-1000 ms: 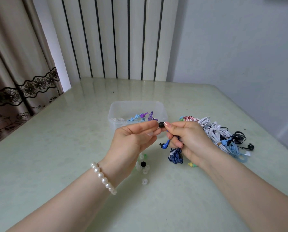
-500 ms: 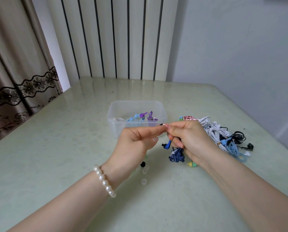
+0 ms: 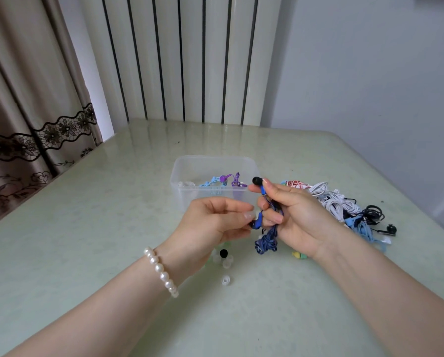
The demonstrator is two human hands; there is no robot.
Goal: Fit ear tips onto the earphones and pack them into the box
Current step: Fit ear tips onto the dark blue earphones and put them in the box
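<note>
My right hand (image 3: 290, 217) grips a blue earphone set; one bud with a black ear tip (image 3: 256, 180) sticks up between its thumb and forefinger, and the bundled blue cable (image 3: 266, 243) hangs below the palm. My left hand (image 3: 215, 222) pinches the second blue bud (image 3: 257, 222) at its fingertips. Behind the hands stands a clear plastic box (image 3: 187, 173) with purple, light-blue and white earphones inside. Loose ear tips lie on the table under my left hand: a black one (image 3: 223, 252) and translucent white ones (image 3: 225, 280).
A pile of bundled earphones (image 3: 339, 204), white, red-white, light blue and black, lies right of the box. Small green and yellow tips (image 3: 299, 255) sit under my right wrist. The pale green table (image 3: 86, 228) ends at a radiator behind and a curtain to the left.
My hands have come apart: the right one raised the bud with the black tip on it, and the left one dropped down to pinch the other blue bud.
</note>
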